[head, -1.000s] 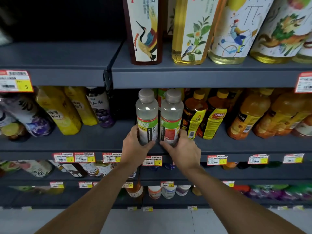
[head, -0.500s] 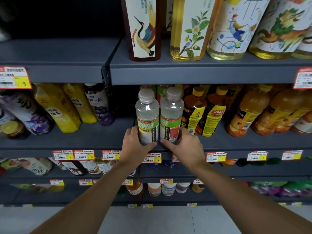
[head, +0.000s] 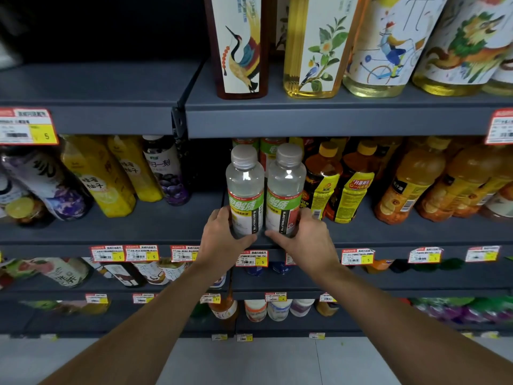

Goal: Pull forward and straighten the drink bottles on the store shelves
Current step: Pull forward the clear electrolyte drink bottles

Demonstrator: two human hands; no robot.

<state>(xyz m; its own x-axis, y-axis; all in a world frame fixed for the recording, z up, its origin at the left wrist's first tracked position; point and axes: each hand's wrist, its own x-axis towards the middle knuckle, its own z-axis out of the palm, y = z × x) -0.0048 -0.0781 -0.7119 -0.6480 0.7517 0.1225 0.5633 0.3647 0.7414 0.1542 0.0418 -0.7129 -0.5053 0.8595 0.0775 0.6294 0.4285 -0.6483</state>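
left grip [head: 222, 240] curled round left clear bottle [head: 244, 187], right grip [head: 308, 240] round right clear bottle [head: 286, 187]; both upright, touching, shelf [head: 138, 230] front; yellow-label bottles [head: 354, 198] at 3 o'clock.

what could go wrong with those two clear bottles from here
The clear bottles stand near the shelf edge; pulled further, they might tip off. The left hand and right hand grip only their bases, so they may topple. The right one could knock the yellow-label bottle beside it.
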